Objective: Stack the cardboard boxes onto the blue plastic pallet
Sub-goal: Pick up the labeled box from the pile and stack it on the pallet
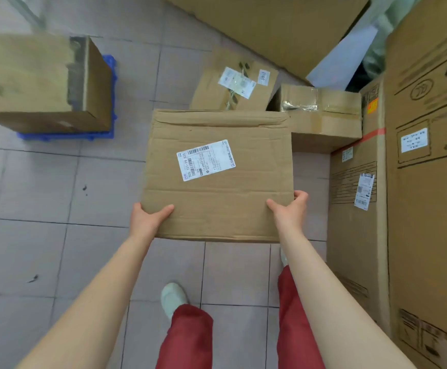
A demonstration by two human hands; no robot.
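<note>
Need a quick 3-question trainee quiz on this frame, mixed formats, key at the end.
1. True or false: the left hand and the right hand both grip the held box.
2. The blue pallet lies to the person's: A) upper left B) right C) behind the feet.
3. Fill in: a box already sits on the ____.

Key: 1 true; 2 A; 3 pallet.

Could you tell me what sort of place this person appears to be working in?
Probably a storeroom or parcel-handling area: labelled cardboard boxes lie piled on a tiled floor, tall printed cartons stand on the right, and a blue pallet already holds one box.
</note>
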